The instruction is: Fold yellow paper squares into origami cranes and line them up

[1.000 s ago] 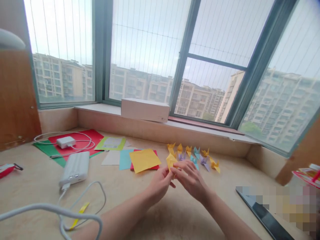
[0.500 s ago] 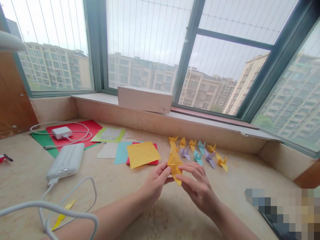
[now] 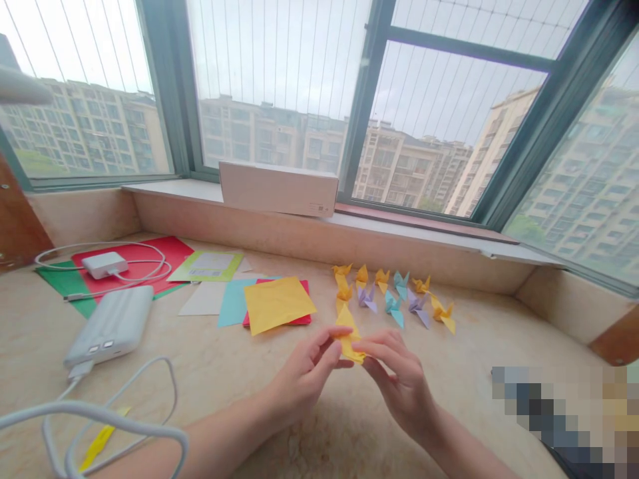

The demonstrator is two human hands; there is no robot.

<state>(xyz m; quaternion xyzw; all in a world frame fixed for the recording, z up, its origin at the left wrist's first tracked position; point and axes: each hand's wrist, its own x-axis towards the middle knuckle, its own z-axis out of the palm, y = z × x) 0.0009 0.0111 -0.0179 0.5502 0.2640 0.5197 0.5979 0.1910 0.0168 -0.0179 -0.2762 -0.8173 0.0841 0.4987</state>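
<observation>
Both my hands meet over the beige stone table, pinching a partly folded yellow paper piece (image 3: pixel 348 332). My left hand (image 3: pixel 304 376) grips its left side with thumb and fingers. My right hand (image 3: pixel 399 376) pinches its right lower edge. Just behind them several finished paper cranes (image 3: pixel 394 296) in yellow, purple and blue stand in two rows. A loose yellow square sheet (image 3: pixel 277 305) lies on a red sheet (image 3: pixel 299 319) and a light blue sheet (image 3: pixel 230 309) to the left of the cranes.
A white power bank (image 3: pixel 110 326) with a white cable (image 3: pixel 100 426) lies at left. A white charger (image 3: pixel 104 264) rests on red and green paper (image 3: pixel 64 283). A white box (image 3: pixel 277 188) sits on the window sill. A blurred patch covers the lower right.
The view has shifted slightly. The yellow piece has been turned and lowered between my fingers, from standing upright to lying more level.
</observation>
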